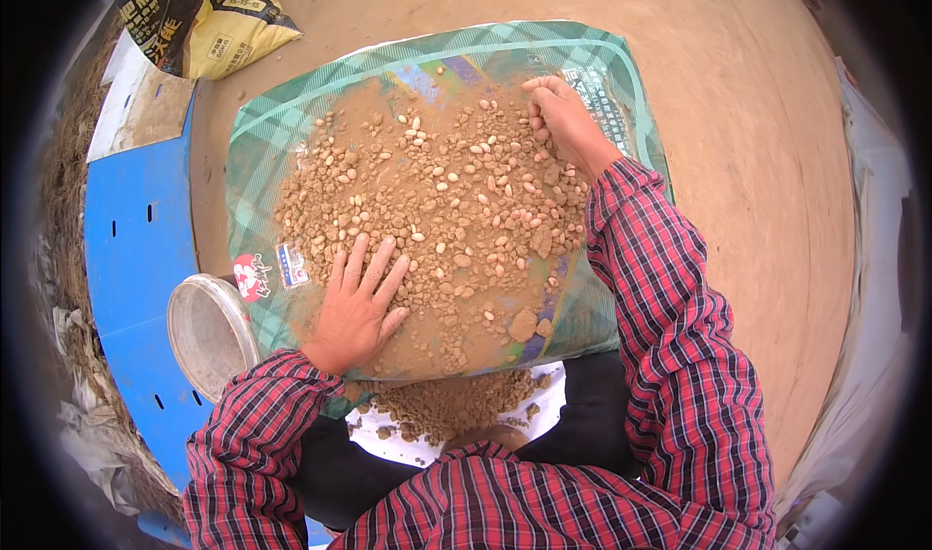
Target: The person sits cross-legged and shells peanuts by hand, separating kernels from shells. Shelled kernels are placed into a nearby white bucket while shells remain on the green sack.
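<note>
Before me lies a full green plaid sack [273,120], its top strewn with crumbled brown soil [429,204] and pale and pinkish kernels that look like shelled peanuts [440,186]. My left hand [358,306] rests palm down at the near left of the spread, fingers slightly apart and touching the soil. Nothing shows in it. At the far right of the spread, my right hand [557,113] is held with curled fingers just over the sack. Its fingertips are partly hidden, so whether it holds a kernel cannot be made out. Larger clods [523,326] lie near the front edge.
A white plastic bucket [207,331] stands left of the sack, beside a blue panel [138,237]. Loose soil [459,404] lies on a white sheet [393,437] between my legs. A black and yellow bag [240,40] is at the far left. Bare ground [750,149] extends to the right.
</note>
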A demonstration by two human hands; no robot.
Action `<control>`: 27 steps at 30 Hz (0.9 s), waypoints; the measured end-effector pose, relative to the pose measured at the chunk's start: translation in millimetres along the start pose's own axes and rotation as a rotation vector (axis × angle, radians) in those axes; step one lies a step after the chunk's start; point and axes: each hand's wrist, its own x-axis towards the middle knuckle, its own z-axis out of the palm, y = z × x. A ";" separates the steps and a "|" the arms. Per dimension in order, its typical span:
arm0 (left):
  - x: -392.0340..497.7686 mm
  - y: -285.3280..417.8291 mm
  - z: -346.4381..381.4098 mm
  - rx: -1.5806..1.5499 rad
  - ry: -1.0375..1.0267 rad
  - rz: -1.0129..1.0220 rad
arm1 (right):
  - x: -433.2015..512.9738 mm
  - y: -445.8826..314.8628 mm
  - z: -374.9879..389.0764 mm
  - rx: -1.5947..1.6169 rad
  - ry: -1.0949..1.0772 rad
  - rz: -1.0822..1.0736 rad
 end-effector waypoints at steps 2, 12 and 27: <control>-7.0 5.1 1.5 -0.040 -0.046 0.028 | 1.3 1.8 22.9 -0.433 0.043 -0.349; 11.9 -31.9 -23.8 -0.019 0.273 -0.064 | 12.0 -8.2 51.2 -0.449 0.059 -0.203; 131.4 -174.4 -39.7 -0.319 0.345 -0.512 | 5.1 -37.6 122.6 -1.004 0.017 -0.414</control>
